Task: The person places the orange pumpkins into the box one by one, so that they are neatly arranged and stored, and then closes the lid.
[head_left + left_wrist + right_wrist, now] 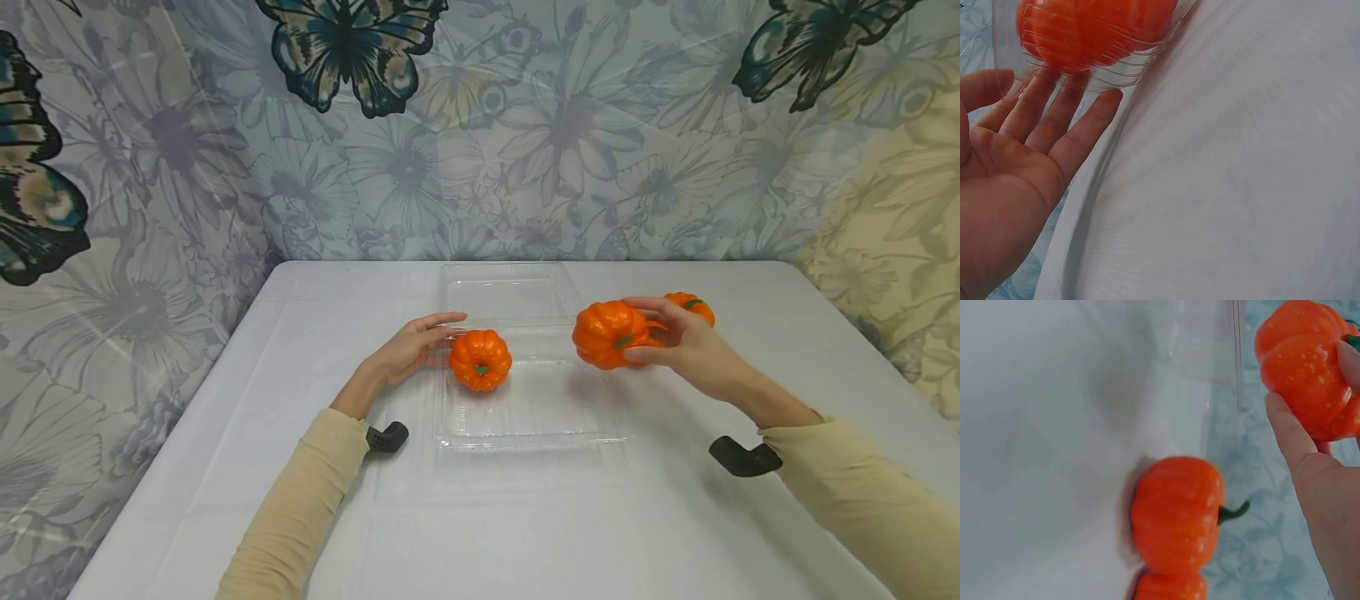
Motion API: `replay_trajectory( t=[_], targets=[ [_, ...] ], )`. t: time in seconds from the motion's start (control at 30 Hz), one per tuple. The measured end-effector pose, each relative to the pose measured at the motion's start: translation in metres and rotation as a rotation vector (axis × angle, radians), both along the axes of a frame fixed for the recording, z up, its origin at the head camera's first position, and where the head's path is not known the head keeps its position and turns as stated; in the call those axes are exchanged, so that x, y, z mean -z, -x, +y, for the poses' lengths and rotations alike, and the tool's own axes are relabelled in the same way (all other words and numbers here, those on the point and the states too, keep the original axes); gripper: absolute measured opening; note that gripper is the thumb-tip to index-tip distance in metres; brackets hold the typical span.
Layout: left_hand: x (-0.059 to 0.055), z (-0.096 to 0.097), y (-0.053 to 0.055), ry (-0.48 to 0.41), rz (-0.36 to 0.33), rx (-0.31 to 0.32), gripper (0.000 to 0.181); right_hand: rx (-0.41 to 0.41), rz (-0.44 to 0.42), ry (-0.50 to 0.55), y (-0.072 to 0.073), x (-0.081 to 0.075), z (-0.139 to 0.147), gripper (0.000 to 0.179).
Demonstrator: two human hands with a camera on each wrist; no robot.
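A clear plastic clamshell container (532, 438) lies on the table with its lid (506, 292) folded back to the far side. One small orange pumpkin (480, 360) sits in its left part. My left hand (408, 348) is at the container's left wall, its nearly straight fingertips touching the ribbed plastic; in the left wrist view the thumb lies by the corner. Above the container's right side, my right hand (693, 350) grips a second orange pumpkin (607, 335) between thumb and fingers, its green stem toward the thumb.
Behind the right hand, another pumpkin (690, 307) rests on the white-covered table (525, 517). The right wrist view shows a green-stemmed pumpkin (1177, 512) with a further orange one (1169, 589) against it. Patterned fabric (487, 167) with butterflies hangs behind the table.
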State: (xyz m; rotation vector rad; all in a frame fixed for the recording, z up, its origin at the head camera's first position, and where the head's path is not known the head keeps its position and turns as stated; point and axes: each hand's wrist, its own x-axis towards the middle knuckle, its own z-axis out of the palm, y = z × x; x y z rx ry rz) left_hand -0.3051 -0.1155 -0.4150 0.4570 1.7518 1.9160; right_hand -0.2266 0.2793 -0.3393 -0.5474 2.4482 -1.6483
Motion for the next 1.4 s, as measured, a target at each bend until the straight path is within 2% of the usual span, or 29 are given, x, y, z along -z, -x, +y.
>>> replay_trajectory(
  t=[0.13,0.33,0.83,1.17,1.4],
  targets=[
    [-0.001,0.000,-0.001,0.000,0.003,0.001,0.045,-0.015,-0.014,0.022,-0.003,0.001,-0.011,0.062],
    [0.000,0.000,0.000,0.002,-0.011,-0.011,0.045,-0.022,-0.005,0.001,-0.008,0.003,-0.032,0.065],
    [0.001,0.002,0.000,-0.016,0.003,0.010,0.046,-0.162,0.019,0.038,-0.019,0.007,-0.084,0.064],
    [0.000,0.003,0.000,-0.011,0.001,-0.001,0.044,-0.270,0.034,-0.004,-0.024,0.015,-0.106,0.063],
    [-0.001,0.004,-0.001,-0.003,-0.003,-0.005,0.044,-0.296,0.017,-0.038,-0.025,0.019,-0.117,0.063]
  ],
)
